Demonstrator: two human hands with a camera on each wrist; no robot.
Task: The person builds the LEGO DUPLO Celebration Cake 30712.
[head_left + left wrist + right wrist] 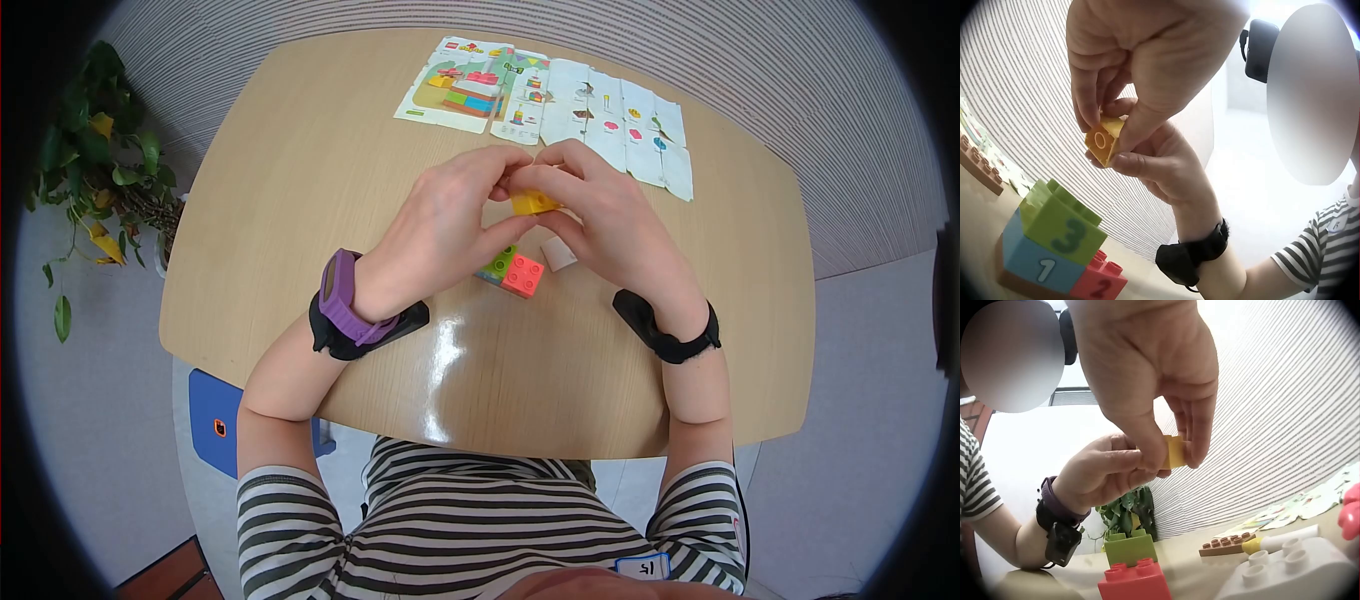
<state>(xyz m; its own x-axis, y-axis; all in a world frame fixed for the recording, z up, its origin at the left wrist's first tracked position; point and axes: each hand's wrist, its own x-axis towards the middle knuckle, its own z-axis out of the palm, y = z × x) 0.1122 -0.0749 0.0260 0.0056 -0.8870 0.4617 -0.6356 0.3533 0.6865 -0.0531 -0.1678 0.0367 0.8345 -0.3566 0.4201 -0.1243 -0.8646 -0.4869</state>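
Both hands meet above the table around a small yellow brick (pixel 535 203). My left hand (pixel 440 215) pinches it between thumb and fingertips, and my right hand (pixel 612 215) grips its other side the same way. The hollow underside of the yellow brick (pixel 1102 141) faces the left wrist camera, showing a round tube inside. Below the hands stands a stack: a green brick (pixel 1063 225) marked 3 over a blue brick (pixel 1041 259) marked 1, beside a red brick (pixel 1100 278) marked 2, all on a brown base. A white studded piece (pixel 1288 569) lies near the stack.
A brown studded plate (pixel 1225 545) and a white stick with a yellow end (pixel 1288 537) lie beyond the stack. A pink piece (pixel 1350 512) shows at the right wrist view's edge. Instruction sheets (pixel 580 110) spread along the table's far side; a plant (pixel 105 150) stands left.
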